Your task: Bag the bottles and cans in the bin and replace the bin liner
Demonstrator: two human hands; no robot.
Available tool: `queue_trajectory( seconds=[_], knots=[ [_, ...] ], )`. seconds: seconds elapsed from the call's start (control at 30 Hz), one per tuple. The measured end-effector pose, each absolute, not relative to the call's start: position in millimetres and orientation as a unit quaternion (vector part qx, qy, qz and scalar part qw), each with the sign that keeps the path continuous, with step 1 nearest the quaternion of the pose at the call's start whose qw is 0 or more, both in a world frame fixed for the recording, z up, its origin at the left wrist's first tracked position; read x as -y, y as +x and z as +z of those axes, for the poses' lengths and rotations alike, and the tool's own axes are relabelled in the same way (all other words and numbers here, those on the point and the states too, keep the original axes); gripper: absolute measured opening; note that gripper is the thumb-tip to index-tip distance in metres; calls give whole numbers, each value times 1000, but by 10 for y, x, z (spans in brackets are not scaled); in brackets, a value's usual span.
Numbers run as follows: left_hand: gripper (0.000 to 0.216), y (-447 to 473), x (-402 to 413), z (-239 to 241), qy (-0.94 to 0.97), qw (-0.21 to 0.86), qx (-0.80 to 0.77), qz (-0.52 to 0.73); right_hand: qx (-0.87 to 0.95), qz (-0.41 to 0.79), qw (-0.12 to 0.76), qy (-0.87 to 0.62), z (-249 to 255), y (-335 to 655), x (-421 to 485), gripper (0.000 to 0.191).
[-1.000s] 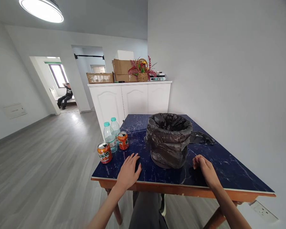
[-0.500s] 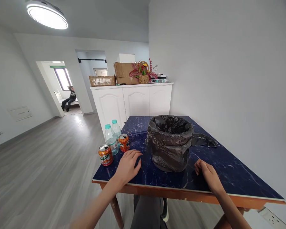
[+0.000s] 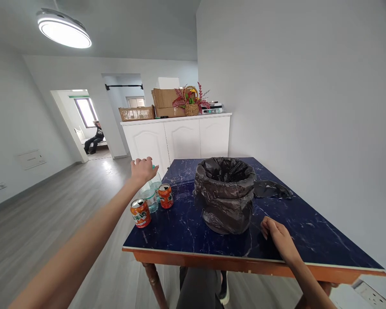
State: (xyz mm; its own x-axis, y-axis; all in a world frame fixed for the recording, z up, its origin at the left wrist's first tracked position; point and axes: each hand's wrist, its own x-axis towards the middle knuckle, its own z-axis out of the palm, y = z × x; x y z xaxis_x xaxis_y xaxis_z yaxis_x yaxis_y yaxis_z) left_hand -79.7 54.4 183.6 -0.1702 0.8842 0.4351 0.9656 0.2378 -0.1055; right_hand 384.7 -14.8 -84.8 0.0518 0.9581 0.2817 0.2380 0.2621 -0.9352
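Note:
My left hand (image 3: 143, 169) reaches out over the table's left side, fingers curled down around the top of the nearer water bottle (image 3: 150, 200), hiding its cap. A second water bottle (image 3: 156, 180) stands just behind, its teal cap showing beside my fingers. Two orange drink cans stand close by: one (image 3: 140, 213) near the table's left edge, the other (image 3: 165, 195) to the right of the bottles. My right hand (image 3: 274, 233) rests on the dark blue marble table (image 3: 186, 231), fingers loosely curled with nothing in them, right of a bin lined with a black bag (image 3: 225, 195).
A loose black bag (image 3: 272, 189) lies behind the bin by the wall. White cabinets (image 3: 180, 137) at the back carry cardboard boxes and a flower basket (image 3: 190, 102). A person (image 3: 94, 137) sits in the far room. Grey wood floor lies to the left.
My left hand lifted off the table in front of me and moved forward and left to the top of the bottles. My right hand stayed put.

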Motion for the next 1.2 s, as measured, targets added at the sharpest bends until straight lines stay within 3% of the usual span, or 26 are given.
queue_trajectory(
  seconds=[0.23,0.43,0.63,0.77,1.0,1.2],
  knots=[
    [37,-866,-702,1773,-599,176,780,-56,594,347,533,-493,-874,3857,114,38],
    [42,-701,-579,1932,-625,239,734,-114,591,349,540,-487,-882,3854,111,38],
    [42,-286,-208,2512,-676,359,533,-361,584,348,551,-484,-865,3831,124,39],
    [38,122,165,2843,-722,331,393,-463,588,339,550,-486,-834,3816,143,40],
    [33,737,479,2757,-839,229,340,-358,584,346,555,-480,-828,3815,147,42],
    [28,948,224,2404,-885,226,349,-210,590,340,550,-484,-865,3841,98,46]
  ],
)
